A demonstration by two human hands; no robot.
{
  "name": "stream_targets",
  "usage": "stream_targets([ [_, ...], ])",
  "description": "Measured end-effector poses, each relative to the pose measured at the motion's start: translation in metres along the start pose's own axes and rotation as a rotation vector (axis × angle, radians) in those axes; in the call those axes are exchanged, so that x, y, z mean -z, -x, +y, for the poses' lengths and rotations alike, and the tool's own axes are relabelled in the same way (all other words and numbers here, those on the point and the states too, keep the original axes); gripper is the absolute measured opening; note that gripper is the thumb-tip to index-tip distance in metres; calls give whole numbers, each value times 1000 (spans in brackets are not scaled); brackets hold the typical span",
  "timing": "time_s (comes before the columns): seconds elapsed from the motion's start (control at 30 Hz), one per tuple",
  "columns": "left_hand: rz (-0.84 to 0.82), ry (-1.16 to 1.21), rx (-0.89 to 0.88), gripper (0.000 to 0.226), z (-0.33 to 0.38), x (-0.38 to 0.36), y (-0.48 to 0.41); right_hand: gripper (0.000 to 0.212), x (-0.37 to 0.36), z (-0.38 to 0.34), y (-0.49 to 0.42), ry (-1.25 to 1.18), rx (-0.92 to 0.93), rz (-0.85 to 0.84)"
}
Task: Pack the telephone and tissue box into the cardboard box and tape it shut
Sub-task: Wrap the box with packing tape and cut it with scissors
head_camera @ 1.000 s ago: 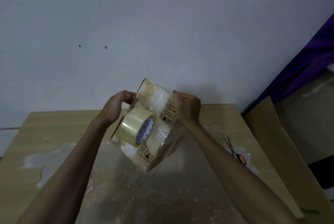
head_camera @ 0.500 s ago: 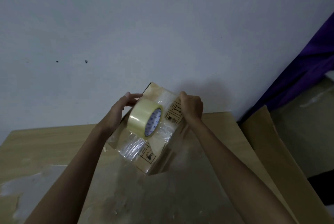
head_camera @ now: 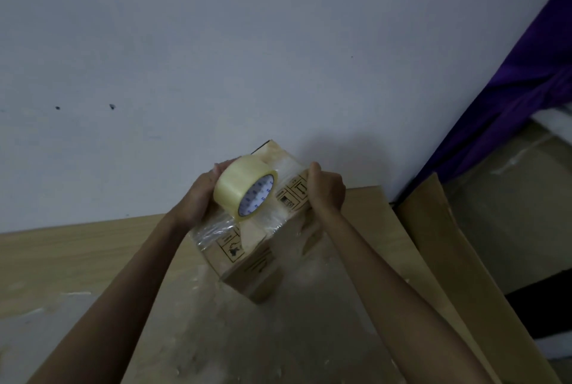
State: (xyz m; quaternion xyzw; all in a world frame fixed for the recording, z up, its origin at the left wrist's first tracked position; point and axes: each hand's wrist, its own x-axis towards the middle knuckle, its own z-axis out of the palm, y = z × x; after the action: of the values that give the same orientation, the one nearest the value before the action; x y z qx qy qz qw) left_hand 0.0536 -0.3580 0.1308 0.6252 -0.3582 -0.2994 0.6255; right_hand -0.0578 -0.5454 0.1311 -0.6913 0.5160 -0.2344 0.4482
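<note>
Tape roll [head_camera: 236, 190] gripped in left hand [head_camera: 198, 198] atop cardboard box [head_camera: 247, 272] — right hand [head_camera: 326, 191] seemingly clutches its edge.

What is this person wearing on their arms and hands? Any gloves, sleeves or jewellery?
Nothing that shows. The left hand and right hand are ungloved, with no ring, watch or bracelet visible in this dim view. Both forearms are bare right to the bottom edge of the picture; no sleeve shows.

Packing room; worn table [head_camera: 62, 260], cardboard sheet [head_camera: 439, 260]
</note>
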Motion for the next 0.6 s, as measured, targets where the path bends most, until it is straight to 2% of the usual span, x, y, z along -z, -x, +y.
stream_targets([
  [0.17,69,-40,-39,76,-9,-6,2,43,14,17,-5,-28,8,-4],
  [0.3,54,-147,-68,84,-5,-21,2,50,27,32,-13,-20,22,-40],
  [0.33,35,-170,-65,78,-3,-25,0,51,30,34,-15,-10,30,-55],
  [0.43,43,-201,-22,40,2,-40,-7,55,37,42,-24,4,22,-66],
  [0.47,51,-205,-13,37,2,-45,-9,55,38,44,-26,6,12,-66],
  [0.6,121,-202,-75,50,2,-56,-15,56,38,47,-32,24,-6,-89],
])
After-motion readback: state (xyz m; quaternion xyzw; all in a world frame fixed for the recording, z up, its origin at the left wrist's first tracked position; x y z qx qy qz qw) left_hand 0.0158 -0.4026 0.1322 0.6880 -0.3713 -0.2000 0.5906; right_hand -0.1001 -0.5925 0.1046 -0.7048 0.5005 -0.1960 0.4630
